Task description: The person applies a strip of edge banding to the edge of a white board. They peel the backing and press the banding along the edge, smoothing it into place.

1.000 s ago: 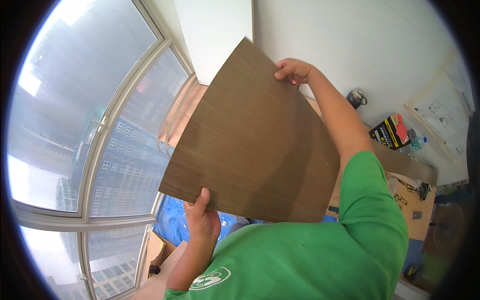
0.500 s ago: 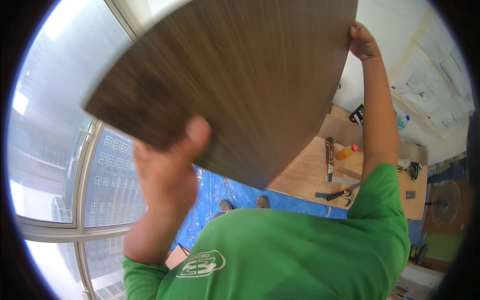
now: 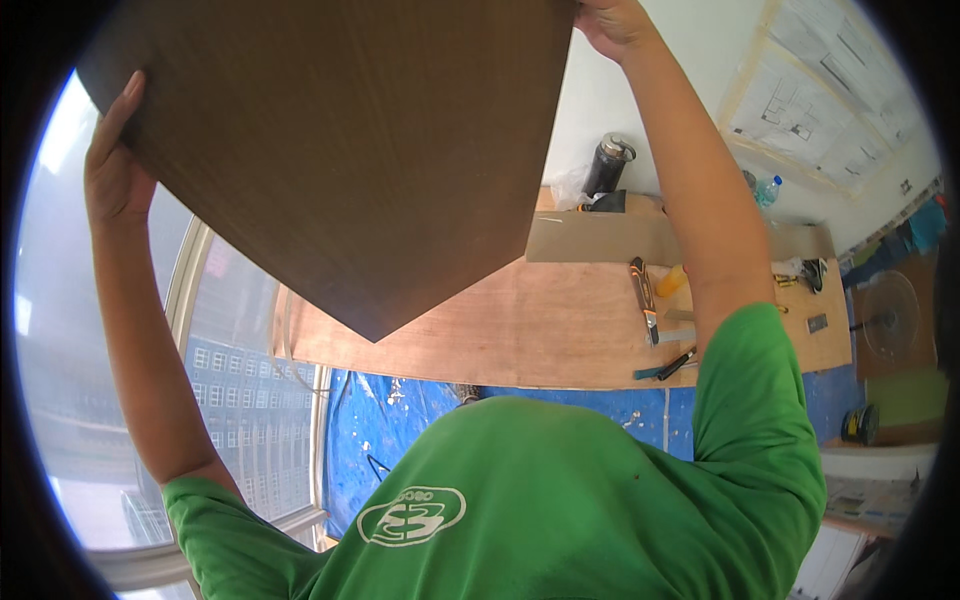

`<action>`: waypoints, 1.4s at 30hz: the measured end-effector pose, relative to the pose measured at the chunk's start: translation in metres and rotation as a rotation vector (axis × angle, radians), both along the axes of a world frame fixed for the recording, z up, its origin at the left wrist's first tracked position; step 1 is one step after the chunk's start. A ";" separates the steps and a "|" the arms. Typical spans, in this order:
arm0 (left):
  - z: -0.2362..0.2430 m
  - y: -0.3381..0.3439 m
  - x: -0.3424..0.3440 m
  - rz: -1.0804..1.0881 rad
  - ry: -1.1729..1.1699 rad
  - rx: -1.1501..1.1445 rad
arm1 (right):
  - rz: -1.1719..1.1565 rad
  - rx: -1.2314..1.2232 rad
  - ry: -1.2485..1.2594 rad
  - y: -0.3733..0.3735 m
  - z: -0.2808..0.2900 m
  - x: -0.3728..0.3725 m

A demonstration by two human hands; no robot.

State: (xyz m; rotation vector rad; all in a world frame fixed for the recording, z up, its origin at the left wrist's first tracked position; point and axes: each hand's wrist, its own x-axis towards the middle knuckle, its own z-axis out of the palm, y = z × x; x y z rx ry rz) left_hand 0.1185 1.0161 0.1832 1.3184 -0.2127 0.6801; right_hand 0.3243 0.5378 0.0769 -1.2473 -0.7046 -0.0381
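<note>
A large dark brown wood-grain panel (image 3: 360, 150) fills the upper left, raised above the workbench with one corner pointing down toward me. My left hand (image 3: 122, 165) grips its left edge, the thumb lying on the near face and the other fingers hidden behind. At the top, my right hand (image 3: 612, 25) holds the opposite edge; its fingertips are partly out of view. Below the panel lies the plywood bench top (image 3: 480, 320).
On the bench's right lie a handsaw (image 3: 643, 298), a dark-handled tool (image 3: 668, 366) and a yellow bottle (image 3: 672, 281). Behind stand a black flask (image 3: 608, 165) and a clear plastic bottle (image 3: 768, 190). A window (image 3: 240, 380) is at left; blue sheeting (image 3: 610, 412) covers the floor.
The panel has shifted left and up, and both hands with it. My view has turned toward the bench, so the flask and more plywood now show.
</note>
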 end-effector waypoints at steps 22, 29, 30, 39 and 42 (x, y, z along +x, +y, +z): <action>-0.107 0.027 0.208 -0.413 0.106 0.245 | -0.467 -0.121 0.148 -0.009 -0.106 0.033; -0.111 -0.006 0.234 -0.392 0.144 0.261 | -0.576 -0.188 0.083 -0.040 -0.096 0.040; -0.114 -0.010 0.238 -0.415 0.168 0.268 | -0.589 -0.202 0.085 -0.044 -0.096 0.040; -0.134 -0.046 0.298 -0.567 0.228 0.209 | -0.645 -0.139 0.156 -0.075 -0.095 0.049; -0.126 -0.058 0.328 -0.583 0.237 0.222 | -0.666 -0.117 0.155 -0.080 -0.091 0.058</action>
